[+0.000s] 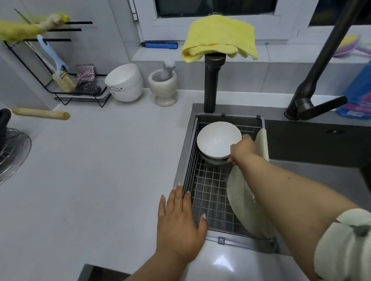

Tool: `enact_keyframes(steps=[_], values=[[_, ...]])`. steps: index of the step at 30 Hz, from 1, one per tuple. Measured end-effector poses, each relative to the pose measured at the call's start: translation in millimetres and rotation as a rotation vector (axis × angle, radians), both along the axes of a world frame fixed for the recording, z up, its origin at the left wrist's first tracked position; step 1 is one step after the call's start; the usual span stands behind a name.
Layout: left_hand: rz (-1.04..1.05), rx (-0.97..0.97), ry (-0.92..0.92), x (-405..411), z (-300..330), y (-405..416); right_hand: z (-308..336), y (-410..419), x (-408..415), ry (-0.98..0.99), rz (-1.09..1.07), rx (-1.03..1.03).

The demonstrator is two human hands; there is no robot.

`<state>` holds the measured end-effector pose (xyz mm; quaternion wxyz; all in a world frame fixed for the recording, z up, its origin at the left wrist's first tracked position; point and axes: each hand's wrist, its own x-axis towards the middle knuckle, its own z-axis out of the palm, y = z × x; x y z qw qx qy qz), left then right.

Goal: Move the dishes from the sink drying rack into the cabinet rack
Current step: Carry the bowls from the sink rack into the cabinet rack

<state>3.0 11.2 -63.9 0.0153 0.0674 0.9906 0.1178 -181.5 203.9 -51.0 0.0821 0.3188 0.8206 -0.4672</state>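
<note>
Right hand on the bowls in the sink rack, left hand flat at the rim

The wire drying rack [209, 196] sits in the sink's left end, and at its far end there's a white bowl [218, 141] stacked on at least one more dish, of which only a greenish edge shows. The right hand [241, 149] reaches across with its grip curled around the right edge of that stack, fingers pinching the rim. The left hand [180, 221] is spread wide and holding nothing, fingers straight, lying on the table [97, 170] right at the rack's near left edge. A pale mesh mat [240, 193] leans against the rack's right side under the right forearm. Far left on the table are two more white bowls [124, 83] stacked, with a stone mortar and pestle [163, 84] just to the right. A yellow cloth [218, 39] is draped over a dark post behind the sink.
</note>
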Motion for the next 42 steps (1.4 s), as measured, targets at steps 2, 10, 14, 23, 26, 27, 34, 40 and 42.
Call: enact_keyframes(steps=[2, 10, 14, 23, 26, 27, 34, 40, 42], values=[[-0.004, -0.013, -0.019, 0, 0, -1, 4, 0, 3, 0.075, -0.037, 0.016], [0.011, -0.037, -0.027, 0, 1, -1, 38, -3, 56, 0.333, -0.112, -0.075], [0.009, 0.040, -0.020, 0, 1, -2, 64, -5, 105, 0.391, -0.108, -0.158], [0.315, 1.235, -0.217, 42, 72, 20, 78, -2, 218, 0.437, -0.031, -0.252], [0.289, 1.589, -0.319, 79, 90, 38, 90, -4, 265, 0.461, 0.071, -0.259], [0.313, 1.669, -0.332, 91, 94, 41, 94, -4, 282, 0.485, 0.110, -0.261], [0.531, 1.787, -0.231, 183, 102, 50, 111, 10, 370, 0.544, 0.325, -0.398], [0.630, 1.840, -0.124, 278, 121, 44, 108, 1, 425, 0.345, 0.516, -0.804], [0.691, 1.858, -0.101, 309, 124, 33, 106, -13, 440, 0.277, 0.562, -0.898]])
